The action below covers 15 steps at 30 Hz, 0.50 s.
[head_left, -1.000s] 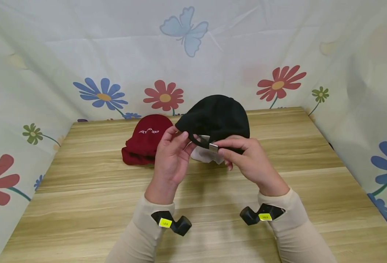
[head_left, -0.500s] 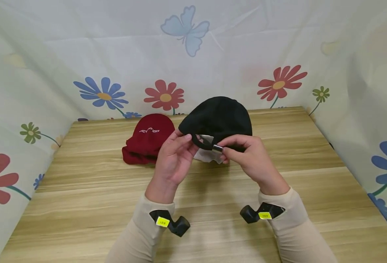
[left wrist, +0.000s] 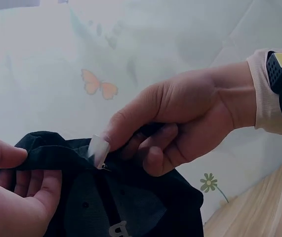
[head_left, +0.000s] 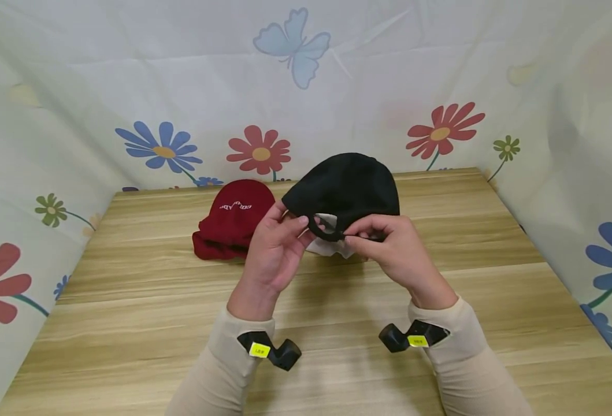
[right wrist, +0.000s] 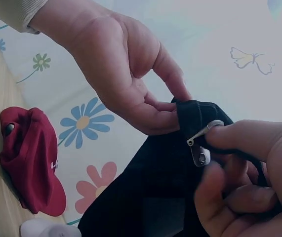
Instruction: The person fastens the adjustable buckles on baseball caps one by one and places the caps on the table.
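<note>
A black cap (head_left: 347, 182) is held up over the table, its rear opening towards me. My left hand (head_left: 277, 245) pinches the band at the left of that opening between thumb and fingers. On the other side my right hand (head_left: 394, 251) grips the strap at its metal buckle (right wrist: 207, 132). The buckle's flap stands raised from the strap under the right thumb in both wrist views. In the head view the fingers hide most of the buckle. Inside the cap a pale label (head_left: 326, 219) shows through the opening.
A dark red cap (head_left: 235, 216) with white lettering lies on the wooden table (head_left: 129, 323) at left. Part of a white thing (head_left: 332, 247) shows behind and below the black cap. Flower-printed curtains (head_left: 337, 98) enclose the table's back and sides.
The metal buckle, first seen flat and facing up in the head view, has tilted and is now mostly hidden by my right fingers. The black cap has shifted slightly right.
</note>
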Available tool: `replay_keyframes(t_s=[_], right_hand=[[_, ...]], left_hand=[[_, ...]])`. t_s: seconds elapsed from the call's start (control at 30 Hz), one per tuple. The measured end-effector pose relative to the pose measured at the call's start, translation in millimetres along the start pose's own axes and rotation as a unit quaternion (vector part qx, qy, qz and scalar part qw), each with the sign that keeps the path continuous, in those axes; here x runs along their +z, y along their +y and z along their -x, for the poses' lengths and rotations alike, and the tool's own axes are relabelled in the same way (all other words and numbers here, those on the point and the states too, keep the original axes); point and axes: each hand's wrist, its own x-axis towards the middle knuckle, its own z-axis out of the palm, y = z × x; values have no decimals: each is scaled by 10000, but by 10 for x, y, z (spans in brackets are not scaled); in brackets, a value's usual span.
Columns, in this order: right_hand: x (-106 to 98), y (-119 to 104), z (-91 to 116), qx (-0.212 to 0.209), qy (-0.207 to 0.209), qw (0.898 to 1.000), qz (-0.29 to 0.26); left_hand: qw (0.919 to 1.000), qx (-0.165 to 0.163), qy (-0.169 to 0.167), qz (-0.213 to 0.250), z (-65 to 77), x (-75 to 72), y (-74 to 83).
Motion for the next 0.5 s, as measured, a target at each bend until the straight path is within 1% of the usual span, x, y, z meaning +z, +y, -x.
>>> replay_keyframes(t_s=[0.13, 0.37, 0.5], right_hand=[[-5, 6, -7, -95, -176, 9997, -124], [-15, 21, -15, -284, -557, 9975, -318], [-16, 35, -10, -361, -746, 9954, -470]], left_hand=[[9999, 14, 91, -66, -1, -13, 14], [9994, 15, 233, 255, -6, -34, 47], [9994, 43, 253, 235, -15, -35, 46]])
